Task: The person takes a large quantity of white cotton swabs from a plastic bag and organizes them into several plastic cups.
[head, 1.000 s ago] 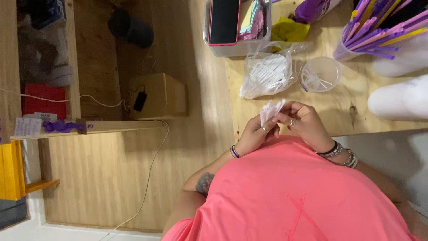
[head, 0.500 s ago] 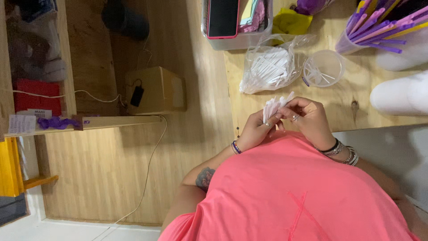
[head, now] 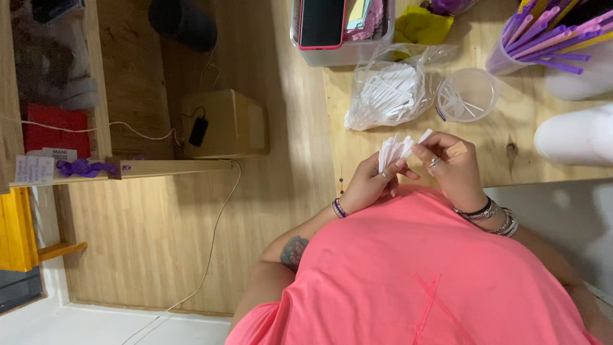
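**Paper strips fanned wider between both hands**

A bunch of white paper strips (head: pixel 397 151) is pinched at its lower end by the fingertips of the left hand (head: pixel 370 185), thumb pressed against forefinger. One strip at the 2 o'clock edge of the bunch is nipped between thumb and forefinger of the right hand (head: pixel 452 167). Compared with a second ago, the bunch is held a little higher and is spread into a wider fan, with a single strip drawn slightly away from the rest; the sorting of strips one from another appears to be under way rather than finished.

At 12 o'clock of the hands, a clear plastic bag (head: pixel 389 92) of more white strips is seen lying on the wooden table (head: pixel 504 137), and just beside it at 1 o'clock a clear round cup (head: pixel 468 94) with a few strips inside. Further out at 1 o'clock a container of purple and pink straws (head: pixel 549 35) is set. At 9 o'clock, well apart, a cardboard box (head: pixel 223 124) is placed on the wooden floor (head: pixel 147 243), with a thin cable trailing past it.
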